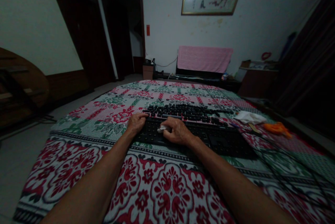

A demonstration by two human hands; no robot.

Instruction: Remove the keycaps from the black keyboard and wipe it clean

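A black keyboard (231, 142) with its keycaps off lies across the patterned cloth in front of me. My left hand (136, 124) grips its far left corner, fingers curled at the edge. Over the left half of the keyboard, my right hand (177, 130) is closed on a crumpled white tissue (162, 129), pressed to or just above the key bed. Just beyond the keyboard's far edge, many loose black keycaps (180, 108) lie in a spread pile. A long dark bar, perhaps the space bar (170, 116), lies among the nearest of them.
Right of the keycaps lie a white cloth or tissue (250, 117) and an orange cloth (277, 129). Dark cables (290, 161) run over the patterned cloth (170, 192) at the right. Against the far wall, a pink towel (204, 58) covers a screen-like object.
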